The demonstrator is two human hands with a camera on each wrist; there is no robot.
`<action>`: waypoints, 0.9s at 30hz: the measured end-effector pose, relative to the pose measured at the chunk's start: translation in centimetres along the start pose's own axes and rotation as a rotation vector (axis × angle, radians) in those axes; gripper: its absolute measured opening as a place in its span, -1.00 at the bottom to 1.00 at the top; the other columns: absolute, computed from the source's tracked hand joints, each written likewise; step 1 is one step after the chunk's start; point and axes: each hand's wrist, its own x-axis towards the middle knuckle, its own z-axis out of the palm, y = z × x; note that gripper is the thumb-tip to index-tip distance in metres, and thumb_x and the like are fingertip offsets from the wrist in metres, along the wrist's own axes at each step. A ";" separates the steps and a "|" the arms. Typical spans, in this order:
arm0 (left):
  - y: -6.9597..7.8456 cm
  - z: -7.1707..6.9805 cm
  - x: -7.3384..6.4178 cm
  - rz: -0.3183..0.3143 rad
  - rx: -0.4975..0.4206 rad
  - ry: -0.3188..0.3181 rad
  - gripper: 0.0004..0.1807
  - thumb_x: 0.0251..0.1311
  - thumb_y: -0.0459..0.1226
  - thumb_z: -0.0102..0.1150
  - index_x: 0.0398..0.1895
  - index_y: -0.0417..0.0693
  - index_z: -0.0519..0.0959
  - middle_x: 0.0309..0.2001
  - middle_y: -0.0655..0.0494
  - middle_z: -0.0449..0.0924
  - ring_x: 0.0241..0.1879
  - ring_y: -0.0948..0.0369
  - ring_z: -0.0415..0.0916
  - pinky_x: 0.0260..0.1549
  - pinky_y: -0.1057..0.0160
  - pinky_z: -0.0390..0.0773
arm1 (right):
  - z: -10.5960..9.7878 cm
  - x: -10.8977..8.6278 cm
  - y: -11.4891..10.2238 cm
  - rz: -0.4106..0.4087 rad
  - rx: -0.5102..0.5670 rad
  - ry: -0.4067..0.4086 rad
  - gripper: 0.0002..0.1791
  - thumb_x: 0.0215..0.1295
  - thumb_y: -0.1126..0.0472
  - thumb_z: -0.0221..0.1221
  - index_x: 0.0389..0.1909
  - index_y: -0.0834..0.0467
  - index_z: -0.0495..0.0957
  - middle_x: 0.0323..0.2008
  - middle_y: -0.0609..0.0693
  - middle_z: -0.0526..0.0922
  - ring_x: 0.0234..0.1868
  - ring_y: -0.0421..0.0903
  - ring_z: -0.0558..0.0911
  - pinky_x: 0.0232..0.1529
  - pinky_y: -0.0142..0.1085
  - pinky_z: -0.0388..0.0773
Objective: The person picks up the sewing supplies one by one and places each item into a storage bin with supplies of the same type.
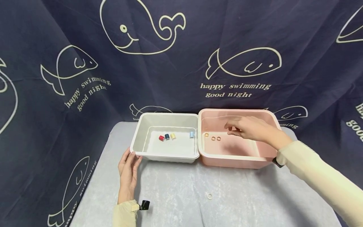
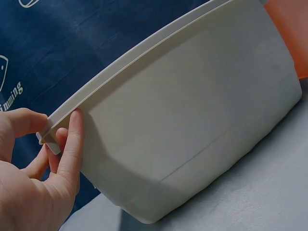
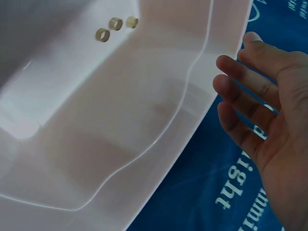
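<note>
At the near left corner of the white bin (image 1: pixel 165 155), my left hand (image 1: pixel 129 168) pinches the rim, thumb above and fingers beneath it, as the left wrist view shows. Inside that bin lie a red thread spool (image 1: pixel 161 138), a dark blue spool (image 1: pixel 167 136), a yellow spool (image 1: pixel 173 136) and, apart at the right, a light blue spool (image 1: pixel 192 135). My right hand (image 1: pixel 249 128) hovers over the pink bin (image 1: pixel 232 157), fingers loosely bent with nothing between them. Three gold-coloured rings (image 3: pixel 102 34) rest on the pink bin's floor, left of the hand in the head view.
Both bins stand side by side at the back of the table (image 1: pixel 170 195), which has a pale grey cover. A small whitish ring (image 1: pixel 210 196) lies on it in front. Behind the bins hangs a dark blue curtain (image 1: pixel 193 69) with whale and fish drawings.
</note>
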 end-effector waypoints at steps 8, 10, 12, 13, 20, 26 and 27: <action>-0.1 0.0 0.0 -0.010 0.004 0.009 -0.48 0.56 -0.34 0.06 0.52 -0.17 0.32 0.18 0.04 0.39 -0.01 0.30 0.55 0.21 0.34 0.73 | -0.8 -2.1 -1.9 -0.023 -0.027 0.142 -0.80 0.29 0.14 0.43 -0.10 -0.05 0.69 -0.25 -0.26 0.73 -0.38 -0.40 0.59 -0.43 -0.41 0.64; -0.1 0.1 0.0 -0.008 -0.002 0.007 -0.49 0.57 -0.35 0.05 0.52 -0.18 0.31 0.17 0.04 0.40 -0.03 0.30 0.55 0.20 0.34 0.74 | -0.7 -2.5 -2.4 -0.049 -0.044 0.180 -0.78 0.25 0.14 0.46 -0.11 -0.03 0.69 -0.24 -0.24 0.75 -0.36 -0.37 0.62 -0.41 -0.38 0.67; -0.1 0.1 0.0 -0.005 -0.010 0.007 -0.49 0.56 -0.35 0.05 0.51 -0.19 0.32 0.15 0.04 0.40 -0.05 0.30 0.55 0.19 0.34 0.74 | -0.5 -2.8 -2.8 -0.076 -0.052 0.210 -0.76 0.21 0.16 0.48 -0.12 -0.01 0.70 -0.24 -0.23 0.76 -0.33 -0.35 0.64 -0.38 -0.37 0.69; -0.1 0.0 0.0 -0.004 -0.016 0.009 -0.49 0.56 -0.35 0.06 0.50 -0.19 0.33 0.14 0.04 0.41 -0.07 0.31 0.55 0.18 0.35 0.75 | -0.3 -2.9 -3.0 -0.089 -0.055 0.219 -0.76 0.20 0.17 0.48 -0.12 0.00 0.70 -0.24 -0.23 0.76 -0.31 -0.33 0.66 -0.36 -0.36 0.71; 0.0 -0.1 0.0 0.008 -0.019 0.000 -0.47 0.54 -0.34 0.10 0.51 -0.20 0.32 0.18 -0.01 0.39 -0.07 0.31 0.55 0.17 0.36 0.75 | 0.8 -3.4 -5.1 -0.125 -0.049 0.261 -0.72 0.18 0.23 0.48 -0.10 0.02 0.70 -0.20 -0.20 0.77 -0.25 -0.29 0.71 -0.31 -0.31 0.76; 0.0 -0.1 0.0 0.001 -0.028 0.000 -0.48 0.54 -0.34 0.10 0.50 -0.20 0.33 0.15 0.00 0.40 -0.09 0.31 0.56 0.16 0.36 0.76 | 2.2 -4.2 -6.7 -0.124 -0.019 0.274 -0.70 0.20 0.19 0.47 -0.05 0.02 0.69 -0.17 -0.20 0.77 -0.14 -0.21 0.75 -0.11 -0.23 0.81; 0.0 -0.1 0.0 -0.001 -0.025 -0.003 -0.48 0.54 -0.34 0.10 0.50 -0.20 0.33 0.14 0.01 0.41 -0.09 0.31 0.56 0.16 0.36 0.75 | 2.5 -4.3 -7.0 -0.126 -0.012 0.279 -0.71 0.21 0.19 0.46 -0.05 0.02 0.69 -0.17 -0.20 0.77 -0.13 -0.21 0.75 -0.09 -0.24 0.80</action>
